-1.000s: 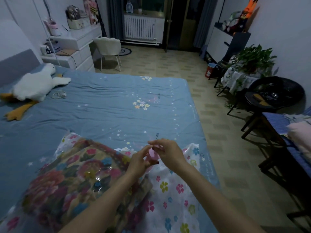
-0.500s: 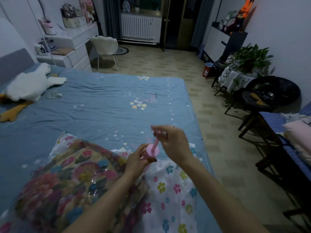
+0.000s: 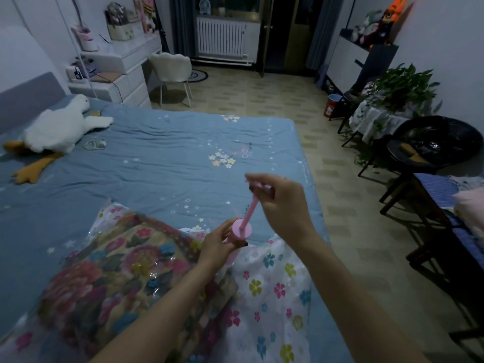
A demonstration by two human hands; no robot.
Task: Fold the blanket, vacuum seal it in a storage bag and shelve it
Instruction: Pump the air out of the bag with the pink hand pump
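Obs.: floral blanket (image 3: 110, 279), folded, already lies inside the clear flower-printed storage bag (image 3: 269, 292), at the near edge of the bed (image 3: 162, 163). A small pink hand pump (image 3: 242, 229) stands on the bag just right of the blanket, presumably over the valve; the valve itself is hidden.

Hands: left hand (image 3: 218, 244) has its fingers wrapped round the pump barrel at the base. Right hand (image 3: 281, 203) pinches the plunger handle, the rod drawn well out above the barrel.

Handling, judged: the blanket is soft and bulky and will squash under suction. The bag film is thin, slick and crinkly, easy to puncture or let slip. The pump looks like light plastic with a thin rod, likely to bend if pulled off-axis. Best hold appears to be the present one: barrel steadied low against the bag, handle pulled straight along the rod. For shelving, the packed bag would be better lifted from beneath with both hands than by its loose film edge.

Surroundings, relative to the bed: plush white goose (image 3: 57, 129) at the far left by the headboard, well apart from the bag. White chair (image 3: 171, 72) and white dresser (image 3: 117, 79) beyond the far edge. Off the right side, potted plant (image 3: 403, 87), black round chair (image 3: 432, 142) and a dark rack of folded cloth (image 3: 450, 205), narrowing the floor on that side. No shelf can be identified in view.
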